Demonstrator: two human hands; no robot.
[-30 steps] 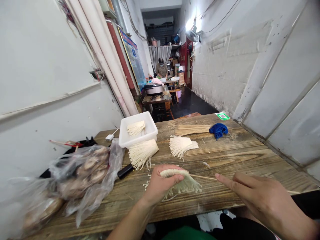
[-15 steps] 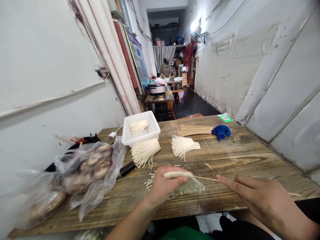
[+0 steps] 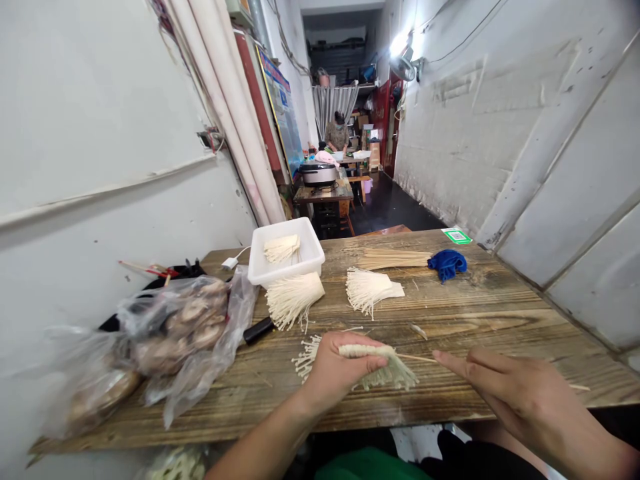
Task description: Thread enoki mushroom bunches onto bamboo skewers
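Note:
Low over the wooden table, my left hand is closed around a bunch of enoki mushrooms, its thumb pressed along the base end. A thin wooden skewer runs from that bunch to my right hand, which grips it with the index finger stretched along it; its back end sticks out behind. Left of my left hand, more enoki stems fan out on the table, partly hidden by the hand. Two enoki bunches, one at left and one at right, lie farther back.
A white plastic tub with enoki inside stands at the back. Clear bags of brown mushrooms cover the left side, near a black handle. Bundled skewers with a blue cloth lie behind. A person stands far back.
The view has shifted slightly, so the table's things sit a little farther right. More skewer seems to be inside the enoki bunch, the gap between my hands being shorter.

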